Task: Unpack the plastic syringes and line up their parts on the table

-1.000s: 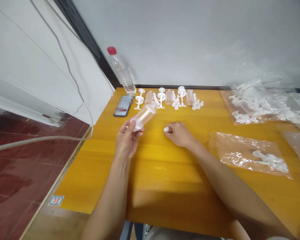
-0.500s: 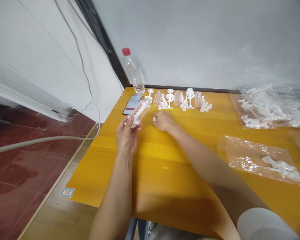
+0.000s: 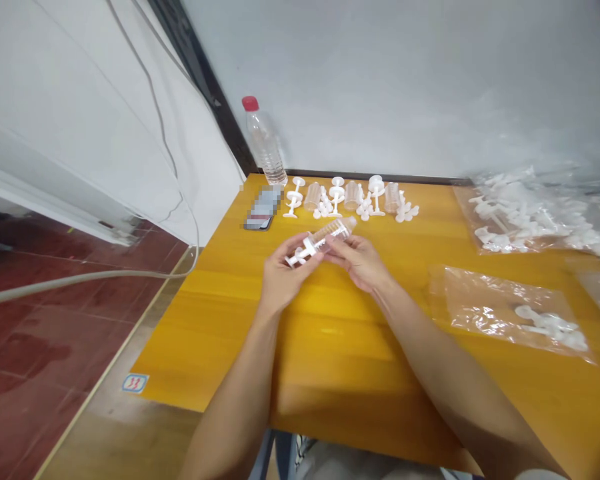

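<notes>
A clear ribbed plastic syringe-like piece [image 3: 333,230] with white parts lies tilted between my hands above the yellow table. My left hand [image 3: 285,270] grips its white lower end. The fingers of my right hand [image 3: 357,259] are closed on the side of its clear barrel. Behind them, along the table's back, stand white plunger-like parts [image 3: 337,195], clear cylinders [image 3: 353,195] and small heaps of white pieces [image 3: 406,210].
A water bottle [image 3: 267,147] with a red cap and a phone [image 3: 262,208] are at the back left of the table [image 3: 220,293]. Bags of white parts [image 3: 545,213] lie at the right, with a flatter bag [image 3: 485,303] nearer.
My right hand has risen from the table to the clear piece. My left hand has moved right with the piece, which now points up to the right.
</notes>
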Motion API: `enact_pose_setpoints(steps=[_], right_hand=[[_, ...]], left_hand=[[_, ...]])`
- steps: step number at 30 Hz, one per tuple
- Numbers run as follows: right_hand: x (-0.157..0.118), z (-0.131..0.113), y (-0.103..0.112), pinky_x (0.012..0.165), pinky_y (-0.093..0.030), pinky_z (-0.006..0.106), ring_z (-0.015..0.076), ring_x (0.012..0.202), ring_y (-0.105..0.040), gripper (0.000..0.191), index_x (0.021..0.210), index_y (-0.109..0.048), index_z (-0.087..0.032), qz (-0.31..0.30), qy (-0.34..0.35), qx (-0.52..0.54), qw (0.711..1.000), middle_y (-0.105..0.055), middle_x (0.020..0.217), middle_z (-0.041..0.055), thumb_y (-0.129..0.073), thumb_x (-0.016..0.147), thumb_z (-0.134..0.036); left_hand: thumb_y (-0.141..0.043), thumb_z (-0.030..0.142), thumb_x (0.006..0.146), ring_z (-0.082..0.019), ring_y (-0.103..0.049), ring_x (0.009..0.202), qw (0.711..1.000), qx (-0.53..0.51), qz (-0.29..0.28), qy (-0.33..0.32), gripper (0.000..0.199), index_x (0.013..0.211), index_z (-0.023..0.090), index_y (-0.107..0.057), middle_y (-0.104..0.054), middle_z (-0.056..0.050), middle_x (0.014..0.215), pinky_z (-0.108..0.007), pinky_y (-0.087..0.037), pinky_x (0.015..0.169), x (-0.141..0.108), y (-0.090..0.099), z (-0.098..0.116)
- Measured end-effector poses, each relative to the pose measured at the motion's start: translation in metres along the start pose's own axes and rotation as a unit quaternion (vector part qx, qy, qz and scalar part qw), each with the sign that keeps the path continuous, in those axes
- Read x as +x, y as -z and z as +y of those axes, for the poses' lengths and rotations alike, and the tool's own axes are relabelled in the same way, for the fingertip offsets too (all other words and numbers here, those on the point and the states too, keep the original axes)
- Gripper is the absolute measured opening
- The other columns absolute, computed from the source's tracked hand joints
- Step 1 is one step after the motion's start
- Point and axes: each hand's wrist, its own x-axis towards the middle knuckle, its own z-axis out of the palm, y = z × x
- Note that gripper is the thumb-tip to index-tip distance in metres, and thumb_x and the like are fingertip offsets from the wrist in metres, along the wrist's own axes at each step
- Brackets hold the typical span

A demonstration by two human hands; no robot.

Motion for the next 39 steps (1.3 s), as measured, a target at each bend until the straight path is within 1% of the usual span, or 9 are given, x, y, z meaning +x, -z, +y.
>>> enact_pose_setpoints(steps=[2, 5, 9, 15, 18, 24, 27, 32, 39], right_hand=[[-0.006, -0.003, 0.009, 0.098, -0.057, 0.033, 0.0173, 0.095, -0.072, 0.046, 0.09, -0.07, -0.019, 0.064, 0.015, 0.061, 0.996, -0.076, 0.098, 0.0049, -0.091, 0.063, -0.05], [-0.007, -0.007, 0.025, 0.087, -0.058, 0.029, 0.0146, 0.083, -0.07, 0.043, 0.081, -0.065, -0.019, 0.15, 0.029, 0.05, 0.987, -0.072, 0.085, 0.0023, -0.089, 0.066, -0.051], [-0.009, 0.002, 0.025, 0.062, -0.05, 0.025, 0.0122, 0.061, -0.06, 0.047, 0.074, -0.061, -0.017, 0.129, -0.016, -0.191, 0.973, -0.064, 0.068, 0.0013, -0.076, 0.077, -0.061], [0.006, 0.024, -0.031, 0.064, -0.046, 0.026, 0.0188, 0.075, -0.067, 0.048, 0.074, -0.063, -0.019, 0.052, -0.015, -0.575, 0.816, -0.07, 0.076, 0.0063, -0.069, 0.082, -0.066], [0.02, 0.027, -0.053, 0.07, -0.048, 0.027, 0.0227, 0.086, -0.071, 0.047, 0.079, -0.066, -0.019, 0.045, -0.002, -0.617, 0.786, -0.074, 0.087, 0.011, -0.061, 0.089, -0.064], [0.025, 0.028, -0.054, 0.082, -0.051, 0.031, 0.0315, 0.109, -0.07, 0.064, 0.104, -0.072, -0.013, 0.079, 0.011, -0.612, 0.787, -0.074, 0.11, 0.0218, -0.057, 0.089, -0.073], [0.017, 0.03, -0.049, 0.081, -0.051, 0.029, 0.0299, 0.108, -0.071, 0.069, 0.114, -0.071, -0.012, 0.09, 0.004, -0.596, 0.798, -0.075, 0.109, 0.0187, -0.063, 0.085, -0.074], [0.015, 0.034, -0.047, 0.075, -0.049, 0.026, 0.0238, 0.094, -0.072, 0.053, 0.11, -0.072, -0.014, 0.095, -0.001, -0.561, 0.823, -0.077, 0.095, 0.0125, -0.062, 0.091, -0.063], [0.02, 0.035, -0.045, 0.073, -0.048, 0.025, 0.0206, 0.087, -0.073, 0.04, 0.105, -0.073, -0.017, 0.09, 0.024, -0.544, 0.834, -0.076, 0.086, 0.0076, -0.059, 0.095, -0.053]], left_hand=[[-0.094, 0.044, 0.062, -0.013, -0.071, 0.073, 0.998, -0.008, 0.002, 0.055, 0.053, 0.103, 0.016, -0.077, -0.077, -0.004, 0.088, -0.025, -0.06, 0.072, -0.006, -0.003, 0.002], [-0.089, 0.055, 0.067, -0.011, -0.066, 0.059, 0.991, -0.014, 0.043, 0.129, 0.056, 0.102, 0.014, -0.076, -0.074, -0.005, 0.079, -0.022, -0.055, 0.057, -0.01, 0.013, 0.009], [-0.09, 0.049, 0.067, -0.009, -0.067, 0.068, 0.983, 0.002, 0.169, 0.068, 0.059, 0.114, 0.017, -0.074, -0.074, -0.004, 0.087, -0.02, -0.054, 0.064, -0.005, 0.052, 0.01], [-0.085, 0.04, 0.075, -0.012, -0.07, 0.082, 0.965, 0.22, 0.144, 0.013, 0.056, 0.125, 0.019, -0.072, -0.075, -0.005, 0.103, -0.023, -0.052, 0.079, 0.014, 0.068, -0.018], [-0.077, 0.044, 0.082, -0.017, -0.07, 0.085, 0.937, 0.323, 0.131, -0.012, 0.055, 0.131, 0.019, -0.07, -0.076, -0.007, 0.104, -0.026, -0.051, 0.08, 0.018, 0.067, -0.025], [-0.067, 0.052, 0.09, -0.019, -0.069, 0.081, 0.934, 0.347, 0.067, -0.045, 0.056, 0.136, 0.019, -0.068, -0.077, -0.005, 0.099, -0.027, -0.049, 0.079, 0.01, 0.074, -0.024], [-0.065, 0.052, 0.091, -0.015, -0.062, 0.069, 0.928, 0.366, 0.043, -0.047, 0.057, 0.137, 0.019, -0.068, -0.073, 0.0, 0.086, -0.025, -0.047, 0.074, 0.005, 0.076, -0.023], [-0.065, 0.05, 0.091, -0.019, -0.067, 0.076, 0.908, 0.411, 0.053, -0.059, 0.052, 0.132, 0.019, -0.071, -0.075, -0.005, 0.087, -0.028, -0.049, 0.077, 0.008, 0.071, -0.025], [-0.064, 0.053, 0.091, -0.017, -0.065, 0.072, 0.925, 0.371, 0.053, -0.059, 0.059, 0.138, 0.018, -0.067, -0.074, -0.004, 0.09, -0.026, -0.049, 0.075, 0.013, 0.068, -0.028]])
